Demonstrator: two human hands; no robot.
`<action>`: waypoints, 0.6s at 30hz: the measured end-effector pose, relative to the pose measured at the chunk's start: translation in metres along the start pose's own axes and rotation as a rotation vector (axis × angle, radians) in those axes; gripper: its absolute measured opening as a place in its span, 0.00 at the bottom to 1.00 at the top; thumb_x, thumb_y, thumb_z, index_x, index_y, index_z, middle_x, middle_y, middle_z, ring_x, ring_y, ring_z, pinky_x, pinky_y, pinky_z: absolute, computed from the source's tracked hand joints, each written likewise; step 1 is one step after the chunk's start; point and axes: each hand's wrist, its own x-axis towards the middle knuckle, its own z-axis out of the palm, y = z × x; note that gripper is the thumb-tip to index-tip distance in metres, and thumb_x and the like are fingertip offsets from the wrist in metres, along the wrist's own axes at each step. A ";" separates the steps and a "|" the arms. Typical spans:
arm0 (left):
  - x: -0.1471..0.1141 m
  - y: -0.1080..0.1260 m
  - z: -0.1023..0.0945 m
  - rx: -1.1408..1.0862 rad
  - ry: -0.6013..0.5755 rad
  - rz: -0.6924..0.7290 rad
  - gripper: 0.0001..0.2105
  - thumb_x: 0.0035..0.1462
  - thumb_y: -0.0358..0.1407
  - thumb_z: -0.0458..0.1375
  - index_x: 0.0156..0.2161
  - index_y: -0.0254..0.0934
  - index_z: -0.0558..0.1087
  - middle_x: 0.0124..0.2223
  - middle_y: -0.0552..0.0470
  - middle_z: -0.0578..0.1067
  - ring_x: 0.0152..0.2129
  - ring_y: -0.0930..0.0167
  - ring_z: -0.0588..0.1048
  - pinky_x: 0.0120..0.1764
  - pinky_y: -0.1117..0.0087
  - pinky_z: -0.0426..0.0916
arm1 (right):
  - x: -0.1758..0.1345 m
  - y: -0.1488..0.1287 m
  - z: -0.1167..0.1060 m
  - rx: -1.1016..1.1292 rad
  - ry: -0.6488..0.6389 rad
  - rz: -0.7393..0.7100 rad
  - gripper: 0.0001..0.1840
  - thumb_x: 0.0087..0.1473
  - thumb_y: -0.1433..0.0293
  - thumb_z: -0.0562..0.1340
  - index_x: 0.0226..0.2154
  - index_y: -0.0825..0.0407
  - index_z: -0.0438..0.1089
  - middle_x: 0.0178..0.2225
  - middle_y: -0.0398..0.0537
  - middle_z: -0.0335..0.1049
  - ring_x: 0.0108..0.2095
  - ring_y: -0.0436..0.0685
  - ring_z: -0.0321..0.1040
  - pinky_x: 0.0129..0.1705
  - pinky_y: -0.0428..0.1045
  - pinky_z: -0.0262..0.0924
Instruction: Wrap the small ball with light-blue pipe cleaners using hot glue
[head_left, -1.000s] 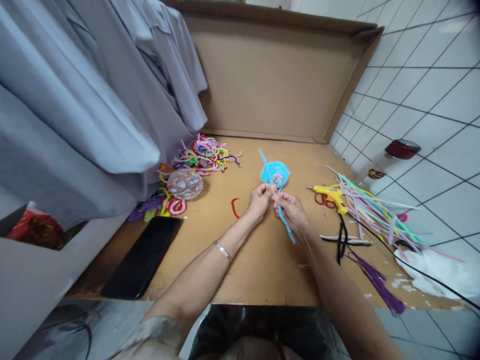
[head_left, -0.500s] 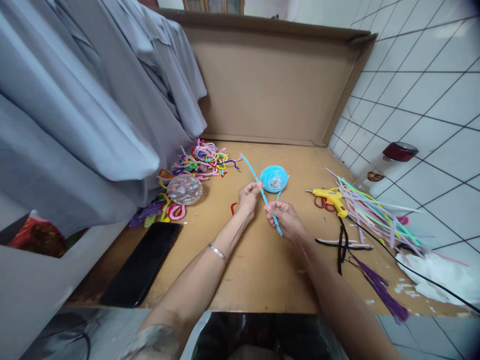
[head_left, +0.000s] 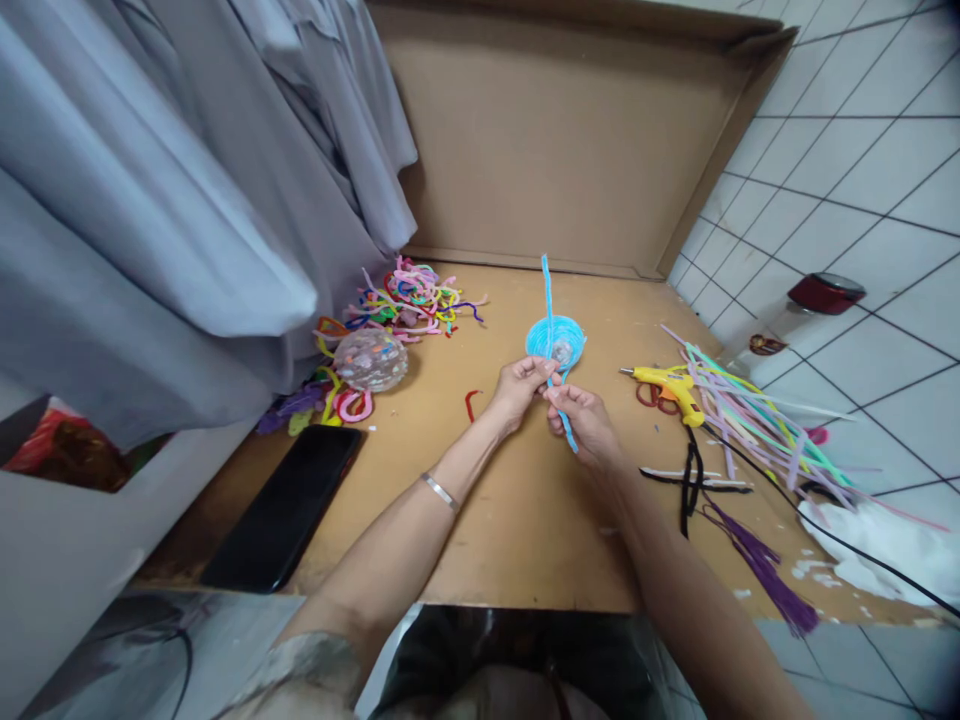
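A light-blue pipe cleaner (head_left: 548, 290) runs between my hands, its long end pointing away from me and a short end hanging below my fingers. My left hand (head_left: 521, 390) pinches it near the middle, and my right hand (head_left: 583, 418) is closed on it just below. Right behind my fingers sits a round blue coil (head_left: 536, 340) of the same fuzzy material, with a pale, shiny centre. A loose blue tail comes off the coil toward my right hand; whether it joins the held piece is hidden by my fingers.
To the left lie a pile of coloured pipe cleaners (head_left: 412, 290), a clear textured ball-like object (head_left: 371, 361) and a black phone (head_left: 285, 510). On the right are a yellow glue gun (head_left: 671, 388), pale pipe cleaners (head_left: 780, 430), a purple tassel (head_left: 765, 570) and a lidded jar (head_left: 795, 320). Cardboard (head_left: 555, 140) stands behind.
The blue pipe cleaner has swung from a leftward slant to nearly upright, its far end now crossing in front of the coil. My hands have come closer together. The view has tilted slightly down.
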 end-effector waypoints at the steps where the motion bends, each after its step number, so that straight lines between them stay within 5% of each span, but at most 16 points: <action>1: 0.000 -0.001 0.001 0.000 0.020 0.011 0.14 0.44 0.42 0.69 0.26 0.33 0.72 0.22 0.57 0.72 0.18 0.81 0.63 0.24 0.78 0.58 | 0.000 0.001 0.001 0.008 -0.007 -0.013 0.20 0.31 0.58 0.73 0.21 0.51 0.66 0.13 0.36 0.62 0.14 0.43 0.52 0.17 0.42 0.46; 12: 0.016 0.002 -0.012 -0.058 0.282 0.073 0.07 0.48 0.32 0.64 0.25 0.33 0.71 0.19 0.59 0.69 0.15 0.81 0.59 0.23 0.78 0.53 | -0.001 0.009 0.005 -0.047 -0.053 0.029 0.20 0.33 0.57 0.72 0.23 0.52 0.67 0.14 0.36 0.62 0.12 0.43 0.52 0.15 0.42 0.44; 18: 0.023 0.006 -0.023 -0.121 0.332 0.063 0.07 0.47 0.33 0.65 0.27 0.33 0.71 0.18 0.59 0.69 0.14 0.83 0.58 0.20 0.79 0.51 | -0.005 0.013 0.011 -0.057 -0.058 0.070 0.19 0.31 0.58 0.72 0.21 0.52 0.67 0.13 0.36 0.62 0.12 0.43 0.52 0.14 0.41 0.42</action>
